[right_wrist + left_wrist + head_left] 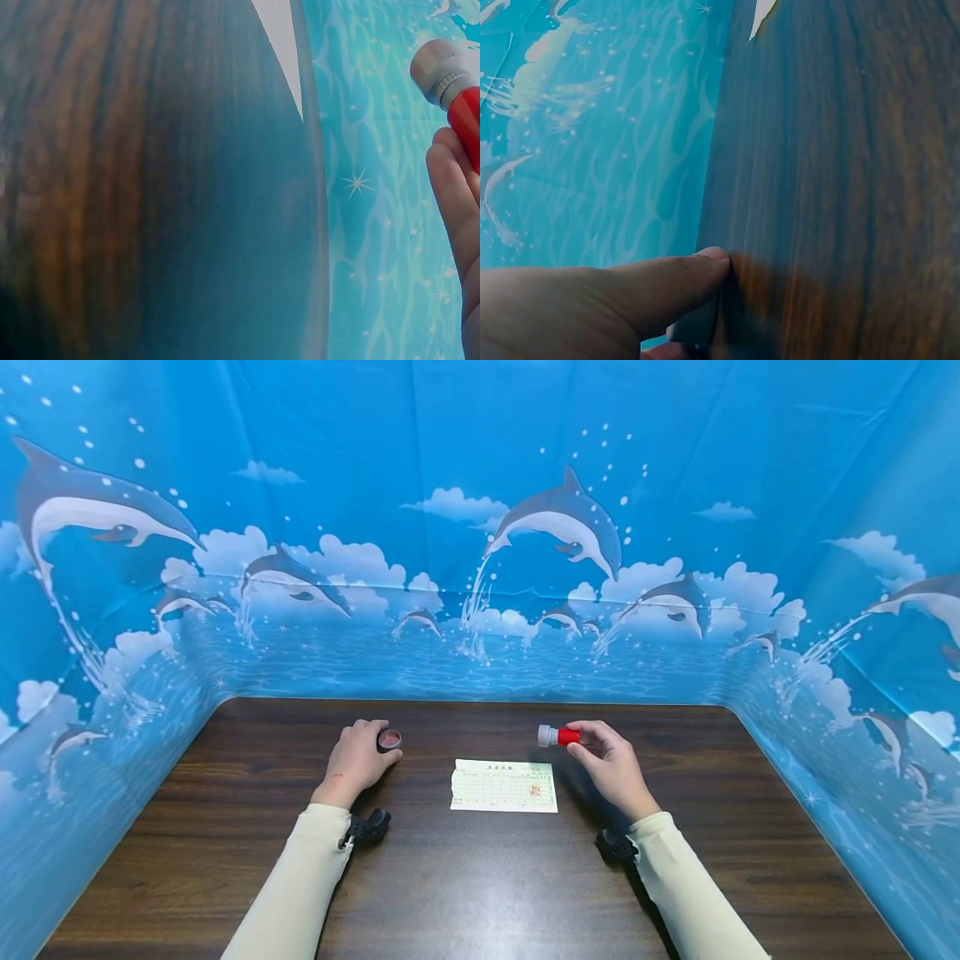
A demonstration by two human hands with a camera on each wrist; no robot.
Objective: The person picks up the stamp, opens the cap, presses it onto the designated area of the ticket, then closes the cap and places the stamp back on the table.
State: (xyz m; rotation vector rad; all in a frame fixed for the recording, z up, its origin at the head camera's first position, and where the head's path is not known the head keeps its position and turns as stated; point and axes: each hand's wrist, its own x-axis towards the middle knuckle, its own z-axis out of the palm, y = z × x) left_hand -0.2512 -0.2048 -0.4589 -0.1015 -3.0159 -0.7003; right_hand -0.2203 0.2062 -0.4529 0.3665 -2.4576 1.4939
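Note:
My left hand (356, 762) grips a small round ink pad (389, 741) at the back left of the table, thumb and fingers at its sides. Its dark rim surrounds a reddish inside. In the left wrist view the thumb (682, 281) covers most of it. To the right, my right hand (613, 768) pinches the red handle of a stamp (558, 736), held sideways with its pale grey head pointing left. The same stamp (442, 71) shows at the right edge of the right wrist view. Between the hands lies a printed paper slip (504, 786) bearing a red stamp mark at its right.
The dark wooden table (465, 877) ends at the back and sides against a blue dolphin-printed curtain (480, 677). Black wrist straps with mounts (369, 827) sit on both forearms, close over the tabletop.

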